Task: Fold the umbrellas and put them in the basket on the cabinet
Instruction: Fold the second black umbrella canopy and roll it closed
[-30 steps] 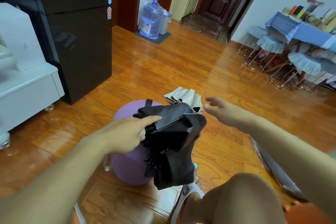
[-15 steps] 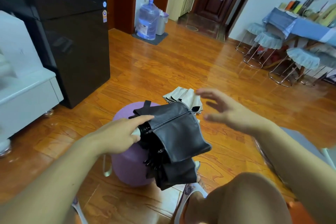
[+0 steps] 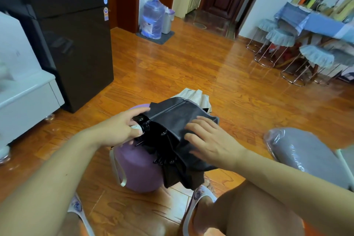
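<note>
Your left hand has its fingers curled round the handle end of the black umbrella, gripping it. Your right hand lies with straight, spread fingers flat on the black canopy, pressing a panel down. Under both hands the umbrella sits collapsed over a purple stool, with its fabric hanging loose and unwrapped below your right fingers. Just beyond your fingertips a cream umbrella lies on the floor, apparently bunched. Judged status: folding of the first umbrella is in progress. Neither basket nor cabinet top is identifiable, so every placement remains outstanding.
</note>
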Motion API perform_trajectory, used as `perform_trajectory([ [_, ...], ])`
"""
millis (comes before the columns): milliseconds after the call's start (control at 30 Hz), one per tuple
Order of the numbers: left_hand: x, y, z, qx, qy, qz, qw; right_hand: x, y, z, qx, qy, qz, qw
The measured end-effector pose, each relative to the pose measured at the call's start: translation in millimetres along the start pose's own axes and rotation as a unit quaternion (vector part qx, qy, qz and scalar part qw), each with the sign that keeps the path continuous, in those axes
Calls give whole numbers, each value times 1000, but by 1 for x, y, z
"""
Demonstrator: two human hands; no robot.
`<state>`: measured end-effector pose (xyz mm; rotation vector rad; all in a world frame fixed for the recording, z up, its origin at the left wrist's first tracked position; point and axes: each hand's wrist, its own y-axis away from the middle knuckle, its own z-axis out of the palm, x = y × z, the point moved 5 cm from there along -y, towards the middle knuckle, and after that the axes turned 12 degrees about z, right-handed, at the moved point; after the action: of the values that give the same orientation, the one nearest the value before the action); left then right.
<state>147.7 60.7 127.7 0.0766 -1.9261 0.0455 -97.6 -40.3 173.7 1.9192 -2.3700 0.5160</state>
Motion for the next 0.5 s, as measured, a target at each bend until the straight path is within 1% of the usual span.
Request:
perform_trajectory([
  [67,1,0,-1,5,18,2,1000,1,-7,-2,53,-10,-9,998],
  [133,-1,0,-2,-1,22,6,1000,5,-13,-12,111,-44,1,993],
  [167,-3,1,-2,-5,23,7,1000,9,-17,-18,125,-65,11,990],
  [267,-6,5,-4,-11,3,13,1000,24,-27,-38,128,-132,55,981],
  [333,-3,9,-2,-23,-39,19,999,34,-34,-54,123,-164,74,976],
  [433,13,18,3,-52,-156,19,986,45,-51,-73,88,-188,72,976],
  [500,27,26,9,-67,-236,16,969,54,-67,-75,49,-181,100,977],
])
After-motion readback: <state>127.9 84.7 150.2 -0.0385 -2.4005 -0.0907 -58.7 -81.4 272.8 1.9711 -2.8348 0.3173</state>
